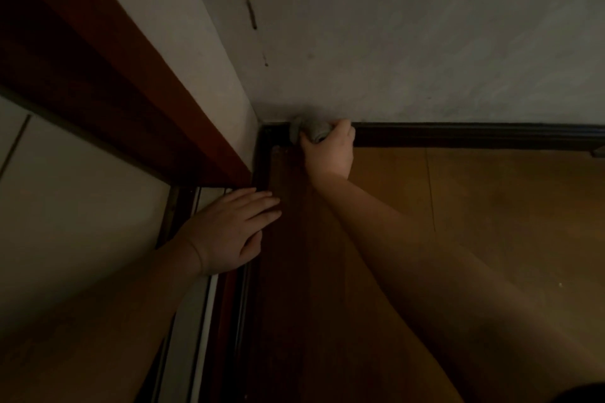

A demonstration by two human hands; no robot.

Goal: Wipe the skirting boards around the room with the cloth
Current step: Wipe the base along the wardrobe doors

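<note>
A dark skirting board (458,134) runs along the foot of the white wall, from the corner out to the right edge. My right hand (330,150) grips a bunched grey cloth (309,129) and holds it against the skirting board just right of the corner. My left hand (229,229) lies flat with straight fingers on the floor, at the door threshold beside the left-hand skirting (260,167). Most of the cloth is hidden by my fingers.
A reddish-brown door frame (124,82) slants down the left side to the threshold rails (209,304). Pale tiled floor (82,190) lies beyond it. Wooden floorboards (474,206) fill the right. The wall (409,42) has dark marks near the corner. The scene is dim.
</note>
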